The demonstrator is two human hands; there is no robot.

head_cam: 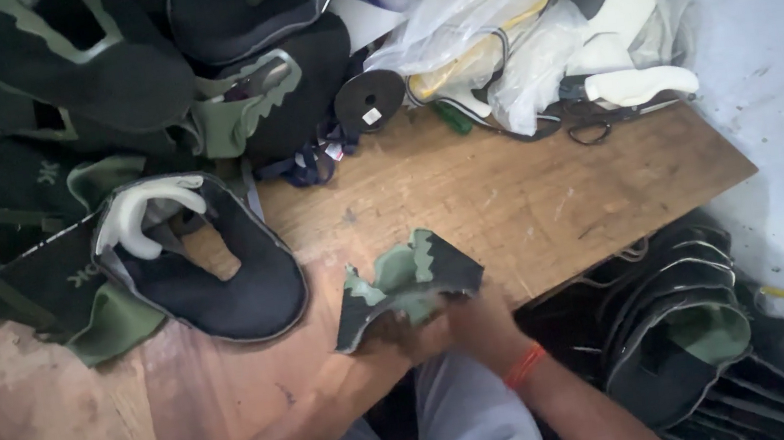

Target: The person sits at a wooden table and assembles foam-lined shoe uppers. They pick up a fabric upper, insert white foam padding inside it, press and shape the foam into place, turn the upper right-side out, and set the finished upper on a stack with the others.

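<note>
A worn wooden desk (530,197) carries a black shoe upper (206,265) with a white last inside. Behind that upper, more green-and-black uppers (91,78) pile up; well to its right lie clear plastic bags (489,36) and scissors (591,123).

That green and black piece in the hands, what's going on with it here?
A person seated at a wooden workbench holds a green and black shoe upper in both hands, the left hand and right hand gripping its lower edge just above the bench. The hands are blurred, so the fingers can't be made out. A pile of similar uppers lies behind it, another stack sits below the bench edge, and scissors rest near plastic bags.
</note>
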